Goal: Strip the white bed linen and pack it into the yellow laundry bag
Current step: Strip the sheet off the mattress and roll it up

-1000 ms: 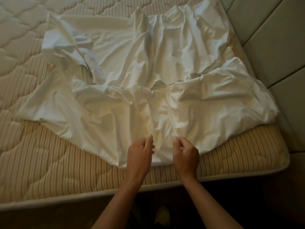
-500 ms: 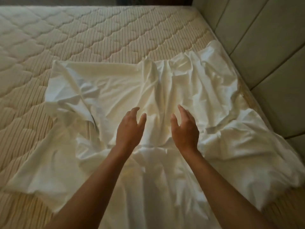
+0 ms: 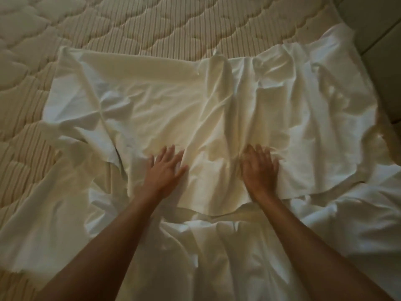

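Linen: white sheet (image 3: 217, 109), thin, creased, folded over itself on the bed.
Mattress (image 3: 152, 25): beige, quilted, ribbed, bare.
Left hand (image 3: 166, 170): flat, fingers spread, pressing the sheet.
Right hand (image 3: 259, 168): flat, palm down, same fold.

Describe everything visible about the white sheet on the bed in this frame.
The white sheet is thin, cotton-like fabric, heavily creased, lying loose and bunched in overlapping layers on the bare quilted mattress, not tucked in. Its far edge runs roughly straight across the bed; its right side reaches the padded wall panel. The left hand and right hand rest on it, fingers spread. Its near part runs out of view.
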